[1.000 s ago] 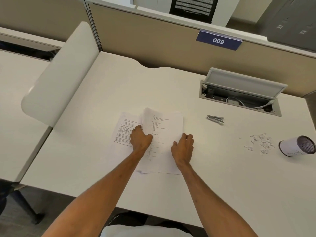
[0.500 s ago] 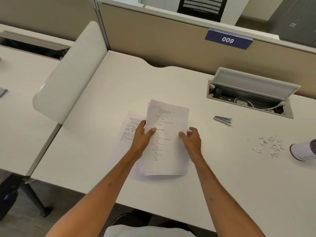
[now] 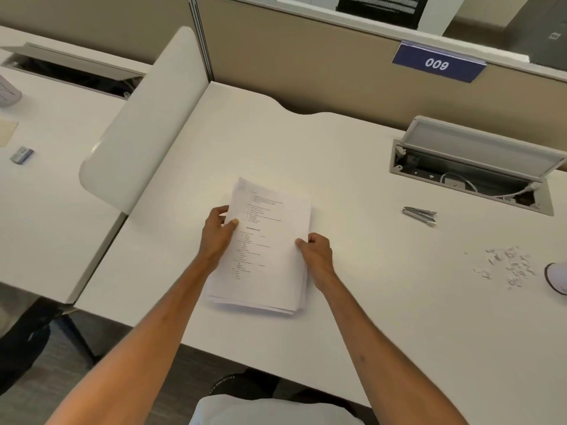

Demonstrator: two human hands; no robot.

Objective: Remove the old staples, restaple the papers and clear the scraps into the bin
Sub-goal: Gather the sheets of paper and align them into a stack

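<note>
Head view: the papers [image 3: 270, 240], lengthwise away from the body at mid-worktop [image 3: 383, 286], are pinched at opposite edges by left hand [image 3: 218, 233] and right hand [image 3: 317, 251], the metal tool [image 3: 419, 215] lying nearer the latter.

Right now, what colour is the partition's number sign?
The sign is dark blue with white digits; head view.

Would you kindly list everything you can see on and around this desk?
papers: one stack, white, desk centre
metal tool: one, silver, right of the papers
scraps: one scattered pile, white, far right
bin: one, white, right edge, cut off
cable hatch: one, grey, open, rear right
sign: one, blue, on the partition
divider: one, white, desk's left side
small box: one, blue-grey, neighbouring desk
desk: one, white
left hand: grips papers' left edge
right hand: pinches papers' right edge
</note>
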